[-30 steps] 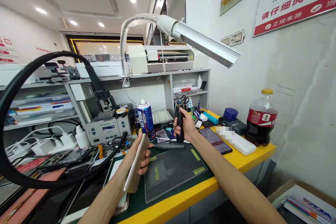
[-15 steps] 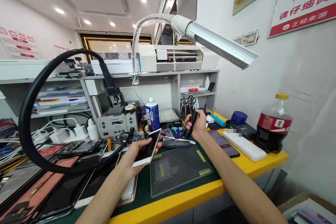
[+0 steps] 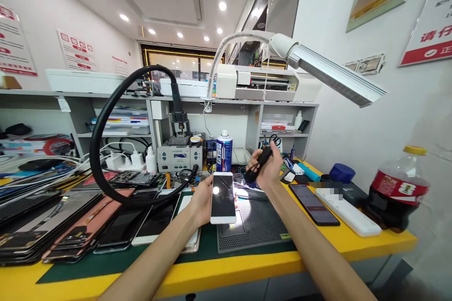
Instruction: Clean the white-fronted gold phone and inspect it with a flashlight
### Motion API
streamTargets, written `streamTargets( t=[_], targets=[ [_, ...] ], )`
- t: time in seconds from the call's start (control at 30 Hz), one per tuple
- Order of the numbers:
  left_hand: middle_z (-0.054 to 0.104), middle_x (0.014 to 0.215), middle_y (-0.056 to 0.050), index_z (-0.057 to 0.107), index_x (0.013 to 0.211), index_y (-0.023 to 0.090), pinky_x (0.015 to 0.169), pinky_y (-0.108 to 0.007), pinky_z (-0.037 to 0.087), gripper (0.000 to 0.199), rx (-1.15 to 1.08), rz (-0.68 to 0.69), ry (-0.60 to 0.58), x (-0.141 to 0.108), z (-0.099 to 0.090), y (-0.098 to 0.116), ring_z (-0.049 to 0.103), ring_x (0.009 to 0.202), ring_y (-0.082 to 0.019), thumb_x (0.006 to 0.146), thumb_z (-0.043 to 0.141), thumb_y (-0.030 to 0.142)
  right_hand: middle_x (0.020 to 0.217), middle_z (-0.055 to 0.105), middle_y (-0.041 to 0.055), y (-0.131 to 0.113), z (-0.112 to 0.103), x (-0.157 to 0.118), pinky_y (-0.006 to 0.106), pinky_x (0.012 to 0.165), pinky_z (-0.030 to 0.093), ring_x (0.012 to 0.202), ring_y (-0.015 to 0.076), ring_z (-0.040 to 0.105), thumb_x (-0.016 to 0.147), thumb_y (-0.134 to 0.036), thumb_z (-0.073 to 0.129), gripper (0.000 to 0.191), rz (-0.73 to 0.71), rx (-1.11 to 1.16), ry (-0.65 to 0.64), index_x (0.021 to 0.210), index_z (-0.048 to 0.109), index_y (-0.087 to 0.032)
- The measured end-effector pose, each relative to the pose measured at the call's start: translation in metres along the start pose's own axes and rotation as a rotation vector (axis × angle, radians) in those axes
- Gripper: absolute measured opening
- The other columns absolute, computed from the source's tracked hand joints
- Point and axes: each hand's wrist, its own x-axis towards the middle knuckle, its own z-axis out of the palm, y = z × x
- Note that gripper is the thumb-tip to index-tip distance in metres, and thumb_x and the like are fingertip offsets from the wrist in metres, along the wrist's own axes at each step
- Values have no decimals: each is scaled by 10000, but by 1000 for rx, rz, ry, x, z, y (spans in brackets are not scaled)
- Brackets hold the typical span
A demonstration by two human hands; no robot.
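Note:
A white-framed smartphone [image 3: 223,204] stands tilted up in my left hand [image 3: 201,201], its dark screen facing me with a bright spot reflected in it. My left fingers wrap its edge. My right hand [image 3: 271,169] grips a small black flashlight [image 3: 259,165], angled down and to the left near the phone. A patch of bright light falls beside the phone, over the grey perforated mat [image 3: 264,225] below both hands. Behind the phone stands a blue spray can [image 3: 224,153].
Stacked phone screens [image 3: 70,225] cover the left side. A thick black hose [image 3: 95,150] loops up from the hot-air station [image 3: 180,156]. On the right lie a dark phone [image 3: 314,204], a white power strip [image 3: 348,211] and a cola bottle [image 3: 399,188]. A lamp [image 3: 335,73] hangs above.
My left hand has turned the phone from a slant to upright, facing me. The flashlight now shines, lighting phone and mat. The view has swung left.

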Motion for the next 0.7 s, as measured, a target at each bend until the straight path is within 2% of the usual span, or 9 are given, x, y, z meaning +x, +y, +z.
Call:
streamTargets(
  t=[0.03,0.13,0.27,0.4,0.53,0.7],
  targets=[
    [715,817,-128,643,989,119,734,-439,577,430,4,5,13,1,-1,0,711,713,-278,967,438,496,437,375,-52,4,11,1,279,435,437,376,113,368,806,-666,493,496,-12,-22,-2,603,539,-216],
    [719,803,-104,645,1022,143,683,-397,579,384,22,28,73,1,-3,0,713,683,-258,960,455,471,428,431,-66,19,39,9,254,412,436,374,103,412,702,-458,777,347,-46,-121,14,624,559,-200],
    [721,783,-101,652,1052,145,633,-377,577,390,58,37,112,0,-1,-2,707,645,-253,941,491,483,391,443,-55,37,55,15,264,377,433,346,125,457,792,-508,705,397,-100,-238,39,592,550,-203],
    [718,790,-113,658,1057,137,622,-375,581,432,89,16,94,0,-1,-5,706,654,-255,933,502,520,435,526,-11,43,49,4,276,452,467,407,152,552,860,-585,608,489,-223,-377,66,567,596,-193],
    [720,809,-115,654,1055,138,629,-365,589,423,115,-12,86,2,-4,-6,705,660,-242,926,525,520,561,630,33,39,35,-11,284,611,470,599,191,640,893,-564,585,510,-413,-550,100,538,619,-199],
    [735,901,-151,658,1064,115,754,-435,596,454,133,-37,97,2,-3,-6,714,706,-259,942,481,514,564,625,37,37,21,-14,291,609,428,598,203,629,918,-541,565,507,-529,-691,82,539,605,-206]
  ],
)
